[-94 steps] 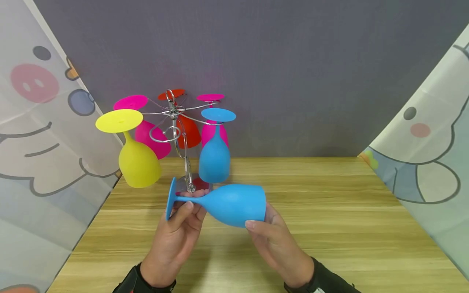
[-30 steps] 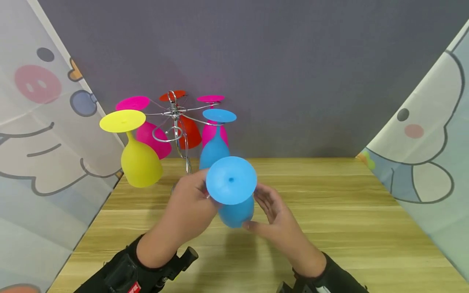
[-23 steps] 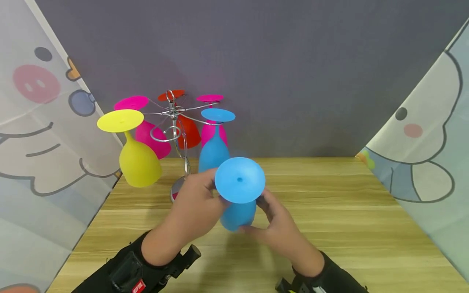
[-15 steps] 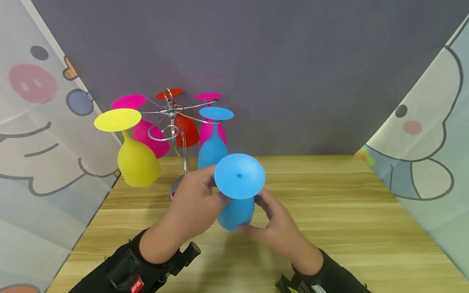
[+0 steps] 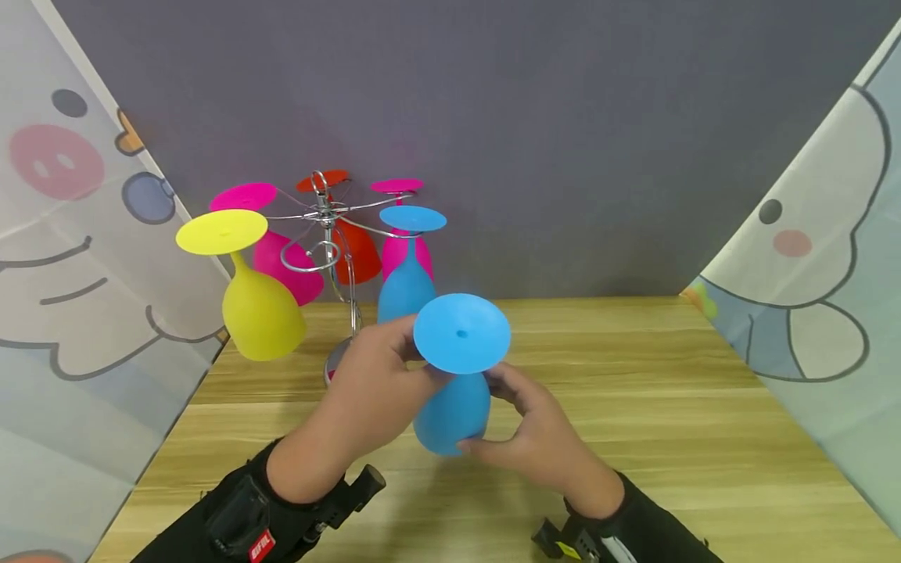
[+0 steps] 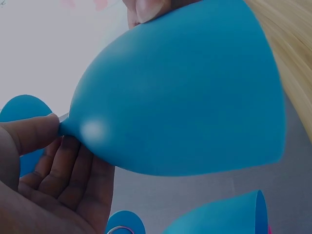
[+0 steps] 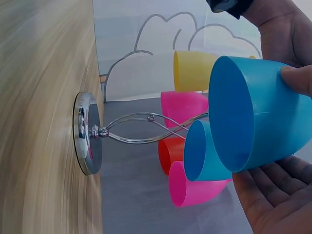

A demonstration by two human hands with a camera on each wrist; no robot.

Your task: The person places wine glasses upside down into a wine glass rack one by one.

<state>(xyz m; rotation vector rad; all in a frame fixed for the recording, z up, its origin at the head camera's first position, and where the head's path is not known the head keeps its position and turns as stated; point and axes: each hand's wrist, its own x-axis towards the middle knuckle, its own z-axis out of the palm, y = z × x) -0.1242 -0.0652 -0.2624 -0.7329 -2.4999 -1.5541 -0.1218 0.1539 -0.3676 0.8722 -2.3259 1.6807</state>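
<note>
A blue plastic wine glass (image 5: 450, 418) is held upside down above the table, its round foot facing up toward my head. My left hand (image 5: 373, 391) pinches its stem just below the foot; the left wrist view shows the thumb on the stem where it meets the bowl. My right hand (image 5: 542, 446) holds the bowl from the right, thumb on the near side and fingers on the far side. In the right wrist view the wide mouth of this wine glass (image 7: 231, 114) is visible. Behind my left hand stands a chrome wire glass rack (image 5: 327, 213).
Upside down on the rack hang yellow (image 5: 263, 313), red (image 5: 359, 252) and second blue (image 5: 408, 289) glasses, plus two pink ones. A curled wire arm (image 5: 310, 256) points toward me. The round rack base (image 7: 87, 134) rests on the wooden table (image 5: 633, 391), before a grey wall (image 5: 528, 141).
The wine glass lay sideways about three seconds ago; it has been turned upside down, the left hand rolling over with it. Over the last second, both hands shift only slightly.
</note>
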